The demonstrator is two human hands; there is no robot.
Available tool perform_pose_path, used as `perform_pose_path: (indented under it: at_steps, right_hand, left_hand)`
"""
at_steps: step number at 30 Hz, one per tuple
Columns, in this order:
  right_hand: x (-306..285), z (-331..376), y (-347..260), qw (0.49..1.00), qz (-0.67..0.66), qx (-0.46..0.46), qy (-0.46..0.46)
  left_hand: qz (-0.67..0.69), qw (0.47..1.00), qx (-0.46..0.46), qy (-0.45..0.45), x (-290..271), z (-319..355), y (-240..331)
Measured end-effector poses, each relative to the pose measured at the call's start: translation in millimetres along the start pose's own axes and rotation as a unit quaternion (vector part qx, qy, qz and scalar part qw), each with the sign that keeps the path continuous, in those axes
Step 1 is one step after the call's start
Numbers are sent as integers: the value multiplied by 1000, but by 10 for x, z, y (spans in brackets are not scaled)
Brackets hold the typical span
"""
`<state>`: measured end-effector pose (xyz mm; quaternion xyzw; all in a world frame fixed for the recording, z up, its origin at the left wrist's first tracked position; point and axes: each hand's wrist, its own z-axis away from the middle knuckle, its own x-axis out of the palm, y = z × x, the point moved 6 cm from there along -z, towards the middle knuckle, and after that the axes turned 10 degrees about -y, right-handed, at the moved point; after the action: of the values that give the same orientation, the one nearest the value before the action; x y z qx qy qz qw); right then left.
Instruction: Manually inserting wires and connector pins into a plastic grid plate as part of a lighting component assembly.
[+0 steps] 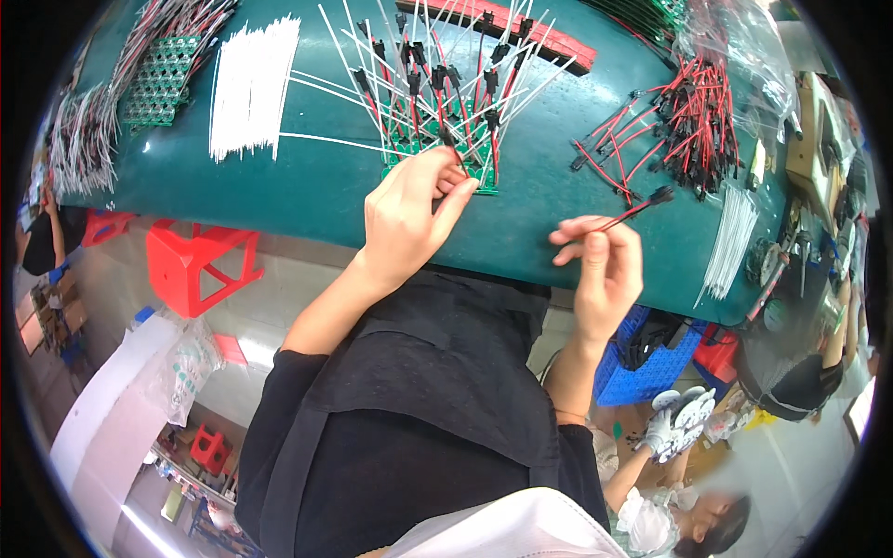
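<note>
My left hand [402,212] is closed in a pinch at the near edge of a green circuit board panel [486,189], on a thin red-and-black connector lead [453,149]. White wires and more leads with black plugs stand up from that panel in a dense cluster. To the right, my right hand [606,274] is raised over the table's near edge. Thumb and fingers there pinch another red-and-black connector lead [634,210], whose black plug points up and to the right. The wire ends inside both pinches are hidden.
A heap of red-and-black leads [698,121] lies on the right of the green table [307,200]. White wires [251,88] are stacked at left, with another bundle [728,242] far right. A red bar [563,51] sits behind the panel. Below are a red stool [177,270] and blue crate [642,372].
</note>
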<state>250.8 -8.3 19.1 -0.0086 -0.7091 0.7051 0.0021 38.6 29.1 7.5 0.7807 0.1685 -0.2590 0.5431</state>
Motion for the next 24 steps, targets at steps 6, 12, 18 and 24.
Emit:
perform_pose_path:
  at_steps: [6,12,18,24]
  right_hand:
    - [408,111,17,991,52,74,-103]
    - [690,50,-160,935,284,-185,-107]
    - [821,28,-155,880,376,-266,-112]
    - [419,-220,-214,836,504,-212,-46]
  left_hand:
    - [66,997,-1,-25,-133,54,57]
    - [198,975,8,-101,-111,177,101]
    - [292,943,-119,-109,-113,246,20]
    - [252,958,-133,-4,-228,172,-155]
